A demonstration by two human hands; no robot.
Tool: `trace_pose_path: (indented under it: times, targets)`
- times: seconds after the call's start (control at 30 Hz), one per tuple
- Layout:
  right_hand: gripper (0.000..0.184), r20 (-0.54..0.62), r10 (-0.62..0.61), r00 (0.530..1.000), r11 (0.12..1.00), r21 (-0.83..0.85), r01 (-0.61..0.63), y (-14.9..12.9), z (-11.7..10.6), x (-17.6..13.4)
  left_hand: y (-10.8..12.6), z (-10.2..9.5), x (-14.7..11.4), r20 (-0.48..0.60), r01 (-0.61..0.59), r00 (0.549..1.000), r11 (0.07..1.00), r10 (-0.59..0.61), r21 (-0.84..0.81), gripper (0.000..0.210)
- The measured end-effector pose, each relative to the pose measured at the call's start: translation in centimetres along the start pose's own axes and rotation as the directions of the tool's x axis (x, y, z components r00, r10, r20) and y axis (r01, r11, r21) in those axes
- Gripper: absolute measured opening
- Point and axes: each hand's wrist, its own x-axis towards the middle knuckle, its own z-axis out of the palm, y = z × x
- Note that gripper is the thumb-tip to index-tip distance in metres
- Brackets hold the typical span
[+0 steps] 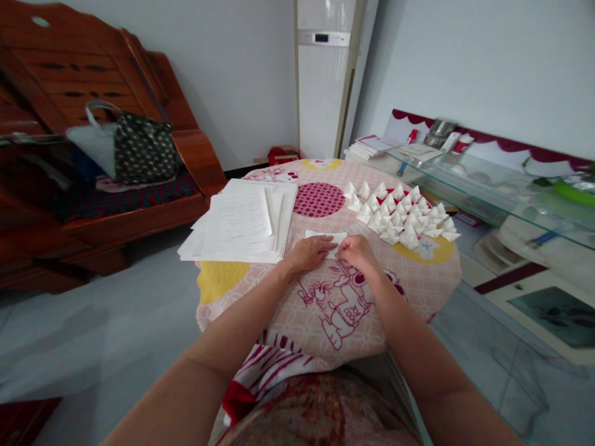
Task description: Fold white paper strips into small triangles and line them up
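Note:
A small folded sheet of white paper (340, 236) lies on the pink cartoon-print tablecloth (297, 291). My left hand (310, 253) rests flat across its left part with the fingers stretched out. At the right side of the sheet, the fingers of my right hand (356, 250) are pinched together on its edge. To the right stand several small pointed folded-paper pieces (395, 217) in a cluster. A stack of white paper sheets (242, 223), the top one with writing, lies to the left of my hands.
A glass-shelved stand (502, 198) with cups and papers runs along the right wall. On the left is a wooden bench (199, 167) holding a dotted dark bag (144, 148). A tall white cabinet-like unit (322, 93) stands behind the table.

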Motion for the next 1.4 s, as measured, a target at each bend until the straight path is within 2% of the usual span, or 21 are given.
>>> trace_pose_path:
  times: [0.2,0.33,0.53,0.77,1.0,1.2,1.3,1.4]
  targets:
    - [0.001,-0.034,-0.012,0.999,0.997,-0.076,0.009,0.1,0.0,0.1,1.5,-0.2,0.0,-0.052,0.138,0.989,0.989,-0.14,-0.049,0.05]
    - [0.004,-0.041,-0.016,0.999,0.996,-0.088,0.012,0.0,0.0,0.1,1.7,-0.5,0.0,-0.059,0.175,0.982,0.979,-0.182,-0.107,0.053]
    - [0.007,-0.03,-0.009,0.999,0.999,-0.054,0.008,-0.2,-0.1,0.0,0.5,0.0,0.3,-0.102,0.164,0.977,0.966,-0.186,-0.199,0.053]
    - [0.008,-0.03,-0.018,0.999,0.999,-0.036,0.017,-0.2,-0.2,-0.2,-2.0,0.9,-0.2,-0.173,0.169,0.962,0.958,-0.212,-0.231,0.054]
    - [0.007,-0.03,-0.022,0.999,0.999,-0.03,0.021,-0.1,-0.2,-0.2,-4.2,0.9,-1.2,-0.166,0.114,0.973,0.961,-0.159,-0.25,0.066]
    - [0.008,-0.023,-0.004,1.0,1.0,0.012,0.004,0.0,-0.1,-0.2,-5.5,0.9,-2.2,-0.162,0.015,0.986,0.976,-0.051,-0.219,0.07]
    - [0.009,-0.02,0.006,1.0,1.0,0.03,-0.005,-0.1,-0.1,-0.3,-5.1,1.0,-2.2,-0.247,0.045,0.964,0.973,-0.101,-0.226,0.067]
    - [0.009,-0.026,-0.005,1.0,1.0,0.03,0.006,-0.1,-0.1,-0.4,-3.8,1.1,-1.9,-0.413,0.061,0.896,0.968,-0.161,-0.245,0.06]
